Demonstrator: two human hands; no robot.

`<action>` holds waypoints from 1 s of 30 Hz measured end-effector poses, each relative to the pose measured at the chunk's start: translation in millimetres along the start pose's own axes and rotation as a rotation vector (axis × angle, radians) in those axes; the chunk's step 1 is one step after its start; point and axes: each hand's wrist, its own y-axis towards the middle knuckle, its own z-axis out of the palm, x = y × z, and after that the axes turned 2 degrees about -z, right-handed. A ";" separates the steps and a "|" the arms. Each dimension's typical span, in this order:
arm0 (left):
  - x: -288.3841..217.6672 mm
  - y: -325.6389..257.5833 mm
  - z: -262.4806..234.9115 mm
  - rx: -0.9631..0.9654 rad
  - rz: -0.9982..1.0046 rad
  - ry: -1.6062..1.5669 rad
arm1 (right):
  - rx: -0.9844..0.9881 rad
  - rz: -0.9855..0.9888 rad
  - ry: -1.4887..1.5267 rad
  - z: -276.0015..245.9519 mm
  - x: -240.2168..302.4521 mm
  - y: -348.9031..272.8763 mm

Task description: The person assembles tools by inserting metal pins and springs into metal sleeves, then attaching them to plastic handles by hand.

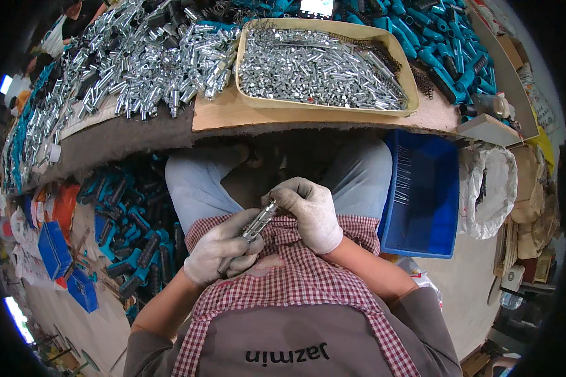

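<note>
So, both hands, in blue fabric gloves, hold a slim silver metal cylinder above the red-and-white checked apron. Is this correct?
Only the glove colour is wrong: in the head view, the left hand and right hand wear white fabric gloves.

The light is bright enough over the desk (210,115), and the metal parts (170,56) shine with tiny white sparkles. It is dark under the desk, between the knees (368,160). White lights (19,319) on the left glow too bright to show any detail, and so does a white patch (317,7) at the top. The hands (317,217) look mostly clear. Near the sides things bend and look fuzzy, and the corners go black.
</note>
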 end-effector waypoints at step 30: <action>19.9 -0.4 -3.6 -0.025 0.091 0.024 | 0.062 0.030 -0.109 2.0 12.1 3.2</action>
